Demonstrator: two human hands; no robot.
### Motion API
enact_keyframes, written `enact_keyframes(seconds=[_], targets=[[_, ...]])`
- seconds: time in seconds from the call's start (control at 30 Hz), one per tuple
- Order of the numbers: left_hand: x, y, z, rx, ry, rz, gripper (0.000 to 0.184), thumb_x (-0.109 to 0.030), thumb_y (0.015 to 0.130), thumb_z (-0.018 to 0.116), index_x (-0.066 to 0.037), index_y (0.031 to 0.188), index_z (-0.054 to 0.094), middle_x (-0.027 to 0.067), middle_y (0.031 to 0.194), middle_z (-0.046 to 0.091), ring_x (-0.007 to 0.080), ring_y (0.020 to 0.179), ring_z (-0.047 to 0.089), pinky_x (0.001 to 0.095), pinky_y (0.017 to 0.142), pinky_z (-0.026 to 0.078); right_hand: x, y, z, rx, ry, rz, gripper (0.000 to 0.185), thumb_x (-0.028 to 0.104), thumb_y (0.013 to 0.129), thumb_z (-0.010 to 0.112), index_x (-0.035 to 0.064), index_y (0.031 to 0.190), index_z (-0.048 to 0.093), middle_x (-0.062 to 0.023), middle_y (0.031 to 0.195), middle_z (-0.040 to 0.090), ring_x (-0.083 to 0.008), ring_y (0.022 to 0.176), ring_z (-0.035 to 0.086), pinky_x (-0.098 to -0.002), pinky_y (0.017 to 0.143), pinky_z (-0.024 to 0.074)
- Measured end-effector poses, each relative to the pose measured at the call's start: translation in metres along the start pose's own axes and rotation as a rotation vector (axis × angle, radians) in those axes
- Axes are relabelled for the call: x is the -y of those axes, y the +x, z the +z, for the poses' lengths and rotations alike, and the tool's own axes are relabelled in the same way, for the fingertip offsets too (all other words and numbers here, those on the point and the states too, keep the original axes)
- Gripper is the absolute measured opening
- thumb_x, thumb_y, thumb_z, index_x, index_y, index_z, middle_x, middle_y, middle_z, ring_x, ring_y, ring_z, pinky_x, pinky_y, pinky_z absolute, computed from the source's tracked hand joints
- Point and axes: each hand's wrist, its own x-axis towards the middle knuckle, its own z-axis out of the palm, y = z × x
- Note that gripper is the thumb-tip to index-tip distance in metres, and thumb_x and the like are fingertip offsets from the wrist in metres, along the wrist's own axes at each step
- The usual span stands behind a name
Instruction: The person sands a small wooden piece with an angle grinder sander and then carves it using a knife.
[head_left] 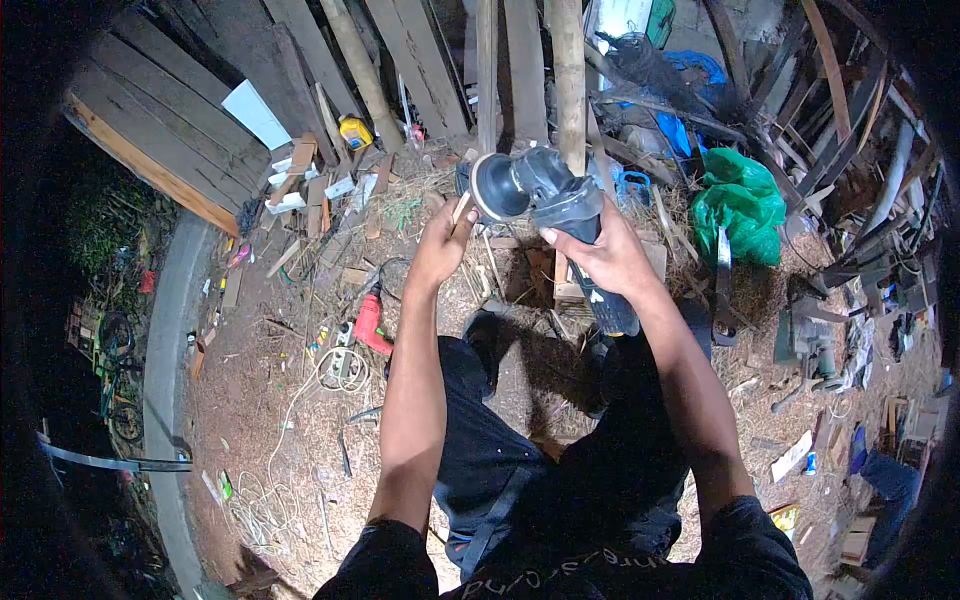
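A dark handheld power tool point(567, 205) with a round pad at its head is held at the upper middle of the view. My right hand point(615, 250) is wrapped round its body, the thumb lying across it. My left hand point(443, 240) pinches a small piece of wood point(461, 209) beside the tool's round pad point(490, 188); whether piece and pad touch is unclear. The tool's lower end point(612, 318) points down toward my legs.
A red power tool point(372, 322) and a power strip point(342, 350) with a coiled cable lie on the ground at left. Planks point(420, 70) lean at the back. A green plastic bag point(740, 205) is at right, near scrap wood. Wood scraps litter the ground.
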Motion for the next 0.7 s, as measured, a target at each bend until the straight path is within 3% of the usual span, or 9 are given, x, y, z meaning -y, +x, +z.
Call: enact_keyframes(seconds=[0.03, 0.13, 0.23, 0.33, 0.43, 0.7], targets=[[-0.002, 0.0, 0.0, 0.002, -0.027, 0.013, 0.024, -0.016, 0.1, 0.052, -0.001, 0.118, 0.056, 0.0014, 0.087, 0.056, 0.0114, 0.084, 0.048, 0.028, 0.078, 0.042, 0.002, -0.001, 0.0, 0.014, -0.005, 0.015, 0.06, 0.026, 0.079, 0.08, -0.0033, 0.123, 0.053, -0.0126, 0.112, 0.065, -0.0182, 0.102, 0.061, -0.0334, 0.093, 0.047], [-0.014, -0.005, -0.006, 0.027, 0.007, -0.02, 0.024, -0.016, 0.1, 0.052, -0.001, 0.117, 0.057, 0.0013, 0.087, 0.056, 0.0114, 0.083, 0.048, 0.0282, 0.078, 0.042, -0.003, -0.001, 0.003, 0.021, 0.071, 0.033, 0.07, 0.036, 0.075, 0.081, -0.0027, 0.126, 0.052, -0.0204, 0.115, 0.065, -0.0294, 0.109, 0.064, -0.0386, 0.095, 0.0476], [-0.015, -0.008, -0.008, 0.009, 0.067, 0.019, 0.026, -0.017, 0.1, 0.052, -0.001, 0.119, 0.057, 0.0017, 0.088, 0.056, 0.0117, 0.083, 0.049, 0.0285, 0.079, 0.042, -0.009, 0.001, 0.004, -0.026, 0.061, -0.058, 0.058, 0.023, 0.08, 0.079, -0.0028, 0.124, 0.052, -0.0113, 0.111, 0.065, -0.0172, 0.102, 0.061, -0.0325, 0.093, 0.047], [-0.013, -0.008, -0.009, 0.018, 0.04, -0.015, 0.026, -0.02, 0.099, 0.053, -0.002, 0.117, 0.058, -0.0017, 0.097, 0.058, 0.0107, 0.088, 0.048, 0.0289, 0.081, 0.042, -0.002, -0.001, 0.001, -0.012, 0.079, -0.038, 0.056, 0.022, 0.081, 0.079, -0.0016, 0.124, 0.053, -0.011, 0.111, 0.065, -0.0166, 0.102, 0.06, -0.0322, 0.093, 0.0468], [-0.019, -0.006, -0.01, 0.044, 0.107, -0.044, 0.028, -0.016, 0.099, 0.051, -0.001, 0.123, 0.057, 0.0068, 0.1, 0.063, 0.016, 0.094, 0.054, 0.0323, 0.089, 0.043, -0.008, -0.001, 0.008, 0.015, 0.13, -0.056, 0.053, 0.022, 0.082, 0.078, -0.0007, 0.123, 0.054, -0.0101, 0.111, 0.065, -0.0157, 0.101, 0.06, -0.0321, 0.093, 0.0466], [-0.012, -0.007, -0.009, 0.091, 0.04, 0.005, 0.03, -0.015, 0.1, 0.05, -0.001, 0.125, 0.056, 0.0096, 0.115, 0.064, 0.0183, 0.106, 0.055, 0.034, 0.097, 0.04, -0.006, -0.002, 0.01, 0.056, 0.089, -0.041, 0.05, 0.019, 0.083, 0.077, -0.0009, 0.122, 0.054, -0.0086, 0.111, 0.065, -0.0149, 0.101, 0.06, -0.0317, 0.093, 0.0463]])
